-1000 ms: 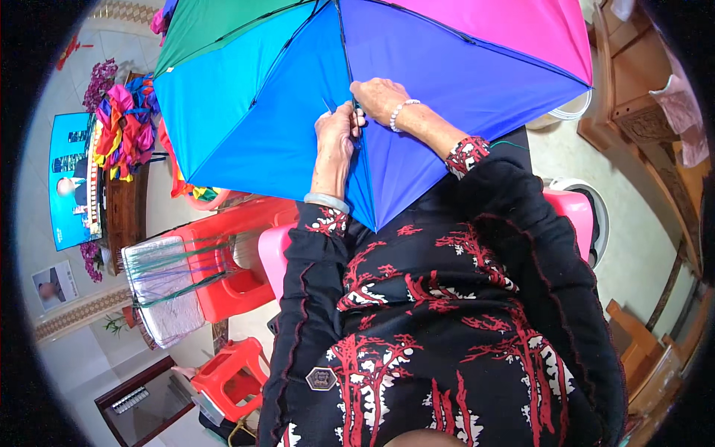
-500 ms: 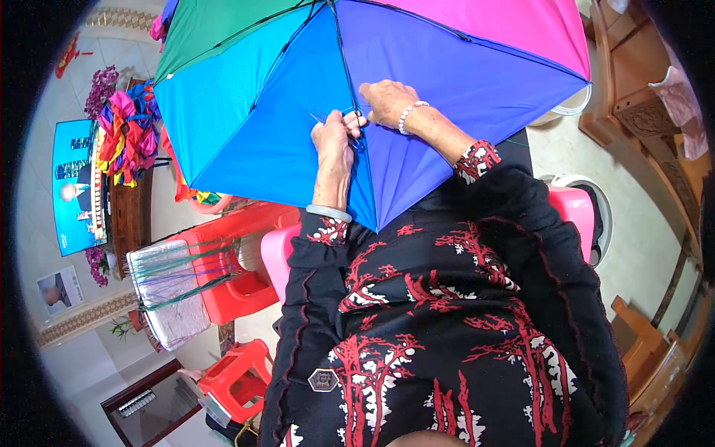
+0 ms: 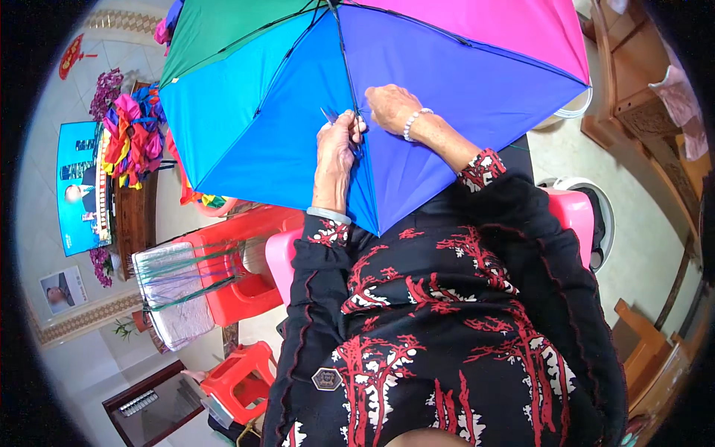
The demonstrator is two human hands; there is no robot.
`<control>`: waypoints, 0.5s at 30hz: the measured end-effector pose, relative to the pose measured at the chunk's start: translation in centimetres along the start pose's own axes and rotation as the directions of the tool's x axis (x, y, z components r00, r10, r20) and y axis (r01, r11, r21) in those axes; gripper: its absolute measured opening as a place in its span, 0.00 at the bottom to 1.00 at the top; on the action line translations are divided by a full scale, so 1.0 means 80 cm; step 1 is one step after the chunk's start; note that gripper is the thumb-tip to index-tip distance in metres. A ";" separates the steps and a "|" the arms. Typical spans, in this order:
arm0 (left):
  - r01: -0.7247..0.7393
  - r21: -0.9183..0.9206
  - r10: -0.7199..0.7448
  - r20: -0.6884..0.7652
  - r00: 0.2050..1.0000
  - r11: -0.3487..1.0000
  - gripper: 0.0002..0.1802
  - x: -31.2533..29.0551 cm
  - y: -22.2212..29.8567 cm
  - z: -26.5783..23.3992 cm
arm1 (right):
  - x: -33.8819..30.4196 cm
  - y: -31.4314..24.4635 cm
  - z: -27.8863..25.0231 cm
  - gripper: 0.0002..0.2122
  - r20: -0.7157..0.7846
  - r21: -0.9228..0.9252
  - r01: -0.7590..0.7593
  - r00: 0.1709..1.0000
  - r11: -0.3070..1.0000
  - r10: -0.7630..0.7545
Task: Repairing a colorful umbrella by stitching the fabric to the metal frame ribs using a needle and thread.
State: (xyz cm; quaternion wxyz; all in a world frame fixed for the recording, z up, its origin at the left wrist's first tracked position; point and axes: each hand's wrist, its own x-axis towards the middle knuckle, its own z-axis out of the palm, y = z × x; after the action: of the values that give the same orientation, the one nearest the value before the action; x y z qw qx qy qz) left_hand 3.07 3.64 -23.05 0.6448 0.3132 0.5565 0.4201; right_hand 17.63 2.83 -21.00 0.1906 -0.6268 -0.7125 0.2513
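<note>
An opened umbrella (image 3: 298, 141) with green, blue, purple and pink panels lies over my lap, its black ribs facing up. My left hand (image 3: 337, 158) is closed at the thin rib (image 3: 345, 63) along the seam between the blue and purple panels. A thin pointed tip (image 3: 326, 115) juts out beside its thumb, perhaps of small scissors. Something dark blue hangs under its fingers, too small to tell. My right hand (image 3: 392, 110) is just right of the rib, above the purple panel, with fingers curled together. Fine blue strands show between the hands; what the right fingertips grip is hidden.
Left of me stand red plastic stools (image 3: 231, 279), one bearing a silvery padded block (image 3: 170, 294) with green and purple threads across it. Beyond are a bundle of colourful cloth (image 3: 134, 138) and a lit television (image 3: 80, 186). A white bucket (image 3: 603, 223) and wooden furniture (image 3: 640, 89) stand right.
My right hand has shifted slightly down and right, opening a wider gap from the left hand. The left hand stays at the rib. The whole view has shifted a little.
</note>
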 end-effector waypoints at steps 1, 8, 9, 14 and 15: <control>0.000 -0.003 0.000 0.007 1.000 1.000 0.07 -0.001 -0.001 0.000 | 0.003 -0.001 0.000 0.09 0.002 -0.007 -0.002 1.000 1.000 0.002; 0.025 -0.012 -0.023 0.129 0.991 1.000 0.08 0.004 0.003 -0.004 | 0.029 0.028 0.019 0.08 -0.005 0.062 0.116 0.993 0.991 -0.116; 0.031 0.001 -0.031 0.130 0.991 1.000 0.08 0.006 0.002 -0.003 | 0.033 0.038 0.026 0.08 0.070 0.071 0.142 0.987 0.987 -0.147; 0.036 0.030 -0.039 0.089 0.995 0.999 0.08 0.002 0.001 -0.006 | 0.004 -0.001 -0.008 0.09 0.274 0.536 -0.257 0.954 0.804 0.122; 0.033 0.025 -0.035 0.092 0.995 0.999 0.08 0.001 0.001 -0.003 | 0.007 0.003 -0.002 0.09 0.229 0.515 -0.206 0.968 0.832 0.097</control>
State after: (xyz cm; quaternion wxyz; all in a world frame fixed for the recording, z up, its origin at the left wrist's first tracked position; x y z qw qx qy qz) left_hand 2.84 3.75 -23.05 0.6731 0.3302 0.5362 0.3877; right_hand 17.81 3.44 -21.04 0.2669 -0.5760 -0.5770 0.5139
